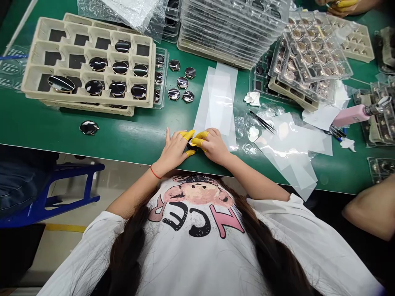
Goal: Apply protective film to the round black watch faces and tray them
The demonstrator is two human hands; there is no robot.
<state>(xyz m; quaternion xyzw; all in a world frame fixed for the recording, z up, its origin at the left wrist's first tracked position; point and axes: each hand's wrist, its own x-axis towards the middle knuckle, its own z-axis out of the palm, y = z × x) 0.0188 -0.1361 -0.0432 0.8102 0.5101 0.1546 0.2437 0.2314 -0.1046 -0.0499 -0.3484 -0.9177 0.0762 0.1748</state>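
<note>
My left hand (175, 147) and my right hand (212, 144) meet at the front edge of the green table (129, 135). Both wear yellow finger cots. Together they pinch a small dark round part (190, 145), mostly hidden between the fingertips. Just beyond my hands lie clear film strips (217, 98). A loose shiny round disc (89, 127) rests on the table to the left. Several more discs (182, 84) lie near the beige tray (33, 61), which holds several discs in its pockets.
Stacked clear blister trays (234, 33) stand at the back. Trays of small metal parts (311, 53) sit at the right. Black tweezers (262, 121), film scraps (293, 144) and a pink tool (354, 115) lie right of my hands. Another person's arm (370, 209) enters lower right.
</note>
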